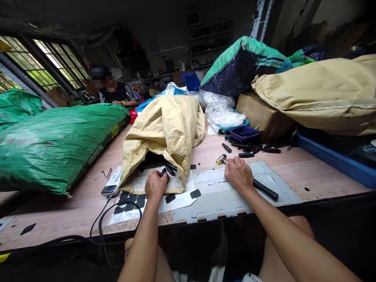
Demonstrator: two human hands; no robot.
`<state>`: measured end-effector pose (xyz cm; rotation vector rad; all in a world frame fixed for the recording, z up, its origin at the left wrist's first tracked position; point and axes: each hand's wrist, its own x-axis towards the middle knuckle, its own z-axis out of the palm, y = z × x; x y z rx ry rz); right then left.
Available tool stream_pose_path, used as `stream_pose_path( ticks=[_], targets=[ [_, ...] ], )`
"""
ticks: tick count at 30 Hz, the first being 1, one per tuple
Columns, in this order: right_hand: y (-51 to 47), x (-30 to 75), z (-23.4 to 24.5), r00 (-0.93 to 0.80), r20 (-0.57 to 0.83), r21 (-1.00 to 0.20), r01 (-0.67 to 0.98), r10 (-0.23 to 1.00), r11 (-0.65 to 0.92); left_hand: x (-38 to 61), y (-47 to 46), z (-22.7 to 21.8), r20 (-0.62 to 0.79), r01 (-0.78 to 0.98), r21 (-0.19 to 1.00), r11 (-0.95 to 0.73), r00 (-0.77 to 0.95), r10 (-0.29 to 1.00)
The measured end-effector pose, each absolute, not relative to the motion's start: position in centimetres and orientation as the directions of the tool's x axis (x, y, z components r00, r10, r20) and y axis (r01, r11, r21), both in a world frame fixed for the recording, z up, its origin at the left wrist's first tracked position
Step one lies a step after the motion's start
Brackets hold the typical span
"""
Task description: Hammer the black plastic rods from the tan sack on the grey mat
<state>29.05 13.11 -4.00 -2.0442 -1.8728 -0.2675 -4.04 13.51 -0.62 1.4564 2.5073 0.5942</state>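
Observation:
My left hand (155,184) is at the open mouth of a tan woven sack (164,133) lying on the wooden table (293,168), its fingers closed on a small black part (163,172). More black parts (170,168) show inside the sack's mouth. My right hand (238,173) rests on a grey mat (223,192), closed round a small hammer; its black handle (266,189) sticks out toward the right and its head (220,159) shows to the left of my fingers.
A big green sack (55,145) fills the left of the table. Several black parts (249,149) and a small blue tray (245,134) lie at the back right, by a cardboard box (261,113) and more sacks. A seated person (113,92) is at the far left. A cable (117,211) hangs over the front edge.

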Motion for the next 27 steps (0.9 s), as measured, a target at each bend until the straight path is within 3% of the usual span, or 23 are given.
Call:
stream_pose_path(
  ticks=[4,6,9,11,14,18,27],
  targets=[
    [13.0,28.9,-3.7,0.111,0.362,-0.128,0.989,0.925,-0.069,-3.5,10.8,0.5,0.171,0.741,0.572,0.352,-0.527,0.833],
    [13.0,28.9,-3.6,0.107,0.359,-0.125,0.99,0.927,-0.066,-2.1,8.9,1.1,0.287,0.705,0.689,0.167,-0.477,0.831],
    [12.9,28.8,-3.7,0.104,0.362,-0.116,0.991,0.927,-0.066,1.9,6.4,1.5,0.348,0.6,0.777,-0.191,-0.157,0.924],
    [12.9,28.9,-3.8,0.107,0.37,-0.105,0.992,0.923,-0.073,4.8,6.0,1.1,0.336,0.552,0.773,-0.313,0.062,0.94],
    [13.0,29.0,-4.0,0.113,0.372,-0.105,0.991,0.921,-0.079,8.0,7.5,-0.3,0.293,0.616,0.714,-0.333,0.168,0.941],
    [13.0,29.1,-3.9,0.111,0.351,-0.131,0.989,0.93,-0.069,9.3,10.4,-2.3,0.227,0.721,0.645,-0.255,0.139,0.964],
    [13.3,29.6,-3.9,0.11,0.318,-0.175,0.983,0.942,-0.056,8.9,11.3,-3.4,0.191,0.692,0.681,-0.241,0.15,0.97]
  ],
)
